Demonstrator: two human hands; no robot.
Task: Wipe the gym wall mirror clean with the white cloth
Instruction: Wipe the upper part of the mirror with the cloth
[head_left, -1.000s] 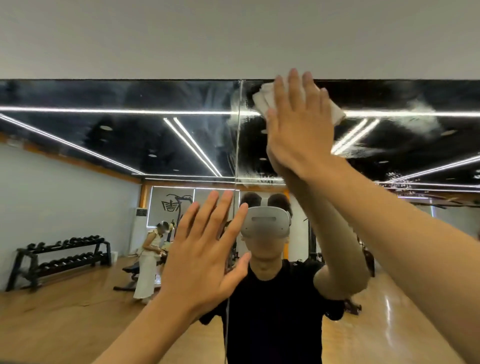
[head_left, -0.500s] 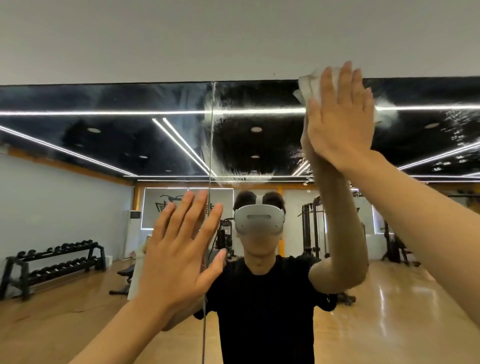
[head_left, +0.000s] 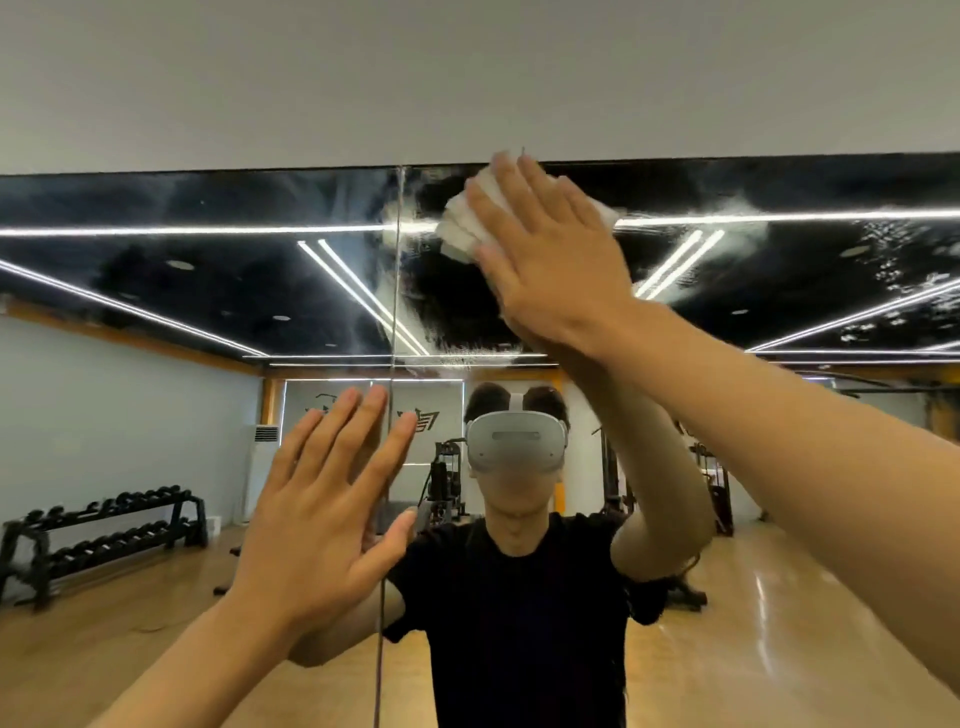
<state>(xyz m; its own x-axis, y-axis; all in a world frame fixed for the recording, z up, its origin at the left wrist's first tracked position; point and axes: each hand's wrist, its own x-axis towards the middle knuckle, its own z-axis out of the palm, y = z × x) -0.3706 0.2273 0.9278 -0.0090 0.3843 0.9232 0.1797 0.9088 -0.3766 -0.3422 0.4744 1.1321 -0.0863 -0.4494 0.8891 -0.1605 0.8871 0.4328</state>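
Observation:
The wall mirror (head_left: 182, 291) fills the view below a white wall strip. High on the glass, just right of the vertical seam (head_left: 397, 291), my right hand (head_left: 550, 254) presses the folded white cloth (head_left: 460, 228) flat against the mirror near its top edge, fingers straight. The cloth shows at the left of my fingers and a little at the right. Lower down, my left hand (head_left: 322, 514) rests flat on the glass with fingers spread, across the seam. Hazy wipe streaks lie around the cloth and to the right.
The mirror reflects a person in a black shirt (head_left: 519, 623) with a headset, a dumbbell rack (head_left: 104, 535) at the left, gym machines (head_left: 717, 483) at the right and a wooden floor. A white wall (head_left: 467, 78) runs above the mirror's top edge.
My right hand has swept the cloth to the right along the top of the mirror and then back left toward the seam. My left hand stays flat on the glass.

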